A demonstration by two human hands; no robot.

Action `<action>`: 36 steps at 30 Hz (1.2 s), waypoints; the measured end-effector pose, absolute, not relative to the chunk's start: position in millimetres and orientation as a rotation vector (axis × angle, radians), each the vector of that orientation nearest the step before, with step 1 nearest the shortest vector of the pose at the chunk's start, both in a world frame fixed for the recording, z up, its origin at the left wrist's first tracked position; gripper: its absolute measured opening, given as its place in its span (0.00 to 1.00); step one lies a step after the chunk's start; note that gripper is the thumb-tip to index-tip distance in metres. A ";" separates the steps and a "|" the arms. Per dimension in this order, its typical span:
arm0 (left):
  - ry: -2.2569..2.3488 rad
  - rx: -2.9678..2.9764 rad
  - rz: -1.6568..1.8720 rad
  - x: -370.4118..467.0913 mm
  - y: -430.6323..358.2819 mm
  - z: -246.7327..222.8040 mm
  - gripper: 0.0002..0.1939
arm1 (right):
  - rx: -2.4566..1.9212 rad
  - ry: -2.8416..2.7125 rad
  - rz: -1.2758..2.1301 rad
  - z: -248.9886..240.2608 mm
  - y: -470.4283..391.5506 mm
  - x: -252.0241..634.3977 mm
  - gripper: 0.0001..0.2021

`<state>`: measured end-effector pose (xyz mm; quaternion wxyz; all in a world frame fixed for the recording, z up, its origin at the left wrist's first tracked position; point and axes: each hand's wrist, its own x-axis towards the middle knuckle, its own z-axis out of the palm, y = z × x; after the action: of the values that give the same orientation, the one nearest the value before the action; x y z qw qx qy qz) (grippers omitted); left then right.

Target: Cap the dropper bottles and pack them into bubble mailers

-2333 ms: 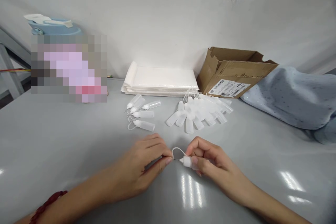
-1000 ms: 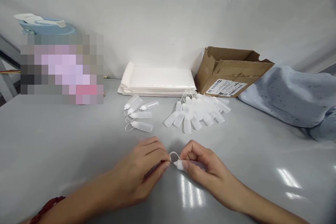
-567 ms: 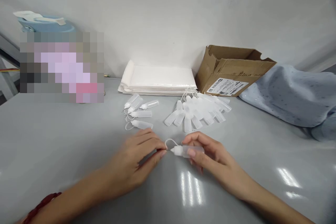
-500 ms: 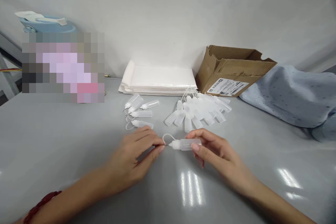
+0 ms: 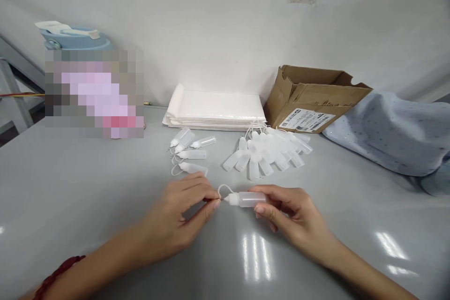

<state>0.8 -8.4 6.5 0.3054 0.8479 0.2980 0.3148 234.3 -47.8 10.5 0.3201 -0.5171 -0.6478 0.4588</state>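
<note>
A small translucent dropper bottle (image 5: 248, 199) lies sideways in front of me, its pointed tip to the left. My right hand (image 5: 291, 211) grips the bottle's base between thumb and fingers. At the tip, my left hand (image 5: 191, 208) pinches the end of the thin white strap (image 5: 227, 186) that loops back to the bottle's neck; its fingertips hide the cap there. Several similar bottles (image 5: 192, 154) lie just beyond my left hand with their tips to the left. A larger pile of bottles (image 5: 269, 150) spreads out beyond my right hand.
White padded envelopes (image 5: 218, 105) are stacked against the wall. An open cardboard box (image 5: 316, 98) with a label stands right of them, beside a grey-blue cloth (image 5: 397, 136). A light blue container (image 5: 77, 39) sits at the back left, above a blurred-out patch. The grey table (image 5: 87, 187) is glossy.
The view has shifted slightly, so everything sits a little lower and to the right. My right fingers have closed more around the bottle's base; the left pinch stays at the tip.
</note>
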 end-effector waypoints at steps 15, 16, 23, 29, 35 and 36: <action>0.794 2.251 0.779 -1.2 -8.6 9.1 0.07 | -1.324 -1.833 1.127 4.2 -50.6 233.5 0.13; 0.798 2.253 0.785 -1.1 -8.8 9.3 0.07 | -1.323 -1.835 1.122 4.4 -50.4 233.6 0.13; 0.796 2.318 0.887 0.0 -7.8 17.4 0.07 | -1.318 -1.795 1.042 10.1 -49.1 235.3 0.11; 0.832 2.350 0.933 -0.7 -7.5 16.3 0.07 | -1.302 -1.810 0.933 12.4 -48.7 235.7 0.10; 0.800 2.366 0.990 2.2 -8.2 13.9 0.08 | -1.298 -1.866 0.899 9.8 -50.9 235.3 0.10; 0.785 2.357 0.985 2.3 -8.3 12.8 0.08 | -1.300 -1.877 0.907 9.2 -51.5 235.1 0.10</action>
<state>2.3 -8.3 12.8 0.2325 0.8577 0.2859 0.3586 235.1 -51.5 9.2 0.3358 -0.4986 -0.7196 0.3476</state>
